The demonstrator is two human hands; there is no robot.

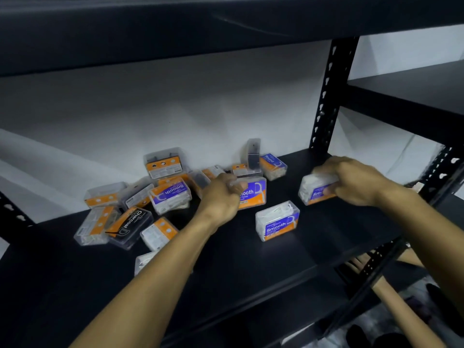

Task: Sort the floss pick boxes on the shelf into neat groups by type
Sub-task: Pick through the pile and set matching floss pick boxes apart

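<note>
Left hand (221, 194) curled round the near end of a clear plastic "Smooth" floss pick box with purple and orange label (251, 193), gripping it mid-shelf beside the jumble. Right hand (356, 180) closed over the top of a second clear "Smooth" box packed with white picks (315, 189), fingers wrapped down its front face, holding it toward the right end of the black metal shelf (313, 252), close to the perforated black upright (326, 96). Both forearms stretched forward and low under the upper shelf, wrists bent down, the left reaching in from the front-left, the right angled in from the front-right. Between and just in front of the hands, a third clear "Smooth" box (277, 221) standing alone. Toward the left end and back wall, an unsorted heap: a black "Charcoal" box (130, 226), a "Round" box (273, 165), more "Smooth" and orange-labelled boxes lying tilted and overlapping. Likely risks: dragging the left box out could topple the leaning neighbours; slick plastic could slip from a top-only grip; face-down labels could get grouped under the wrong type.
</note>
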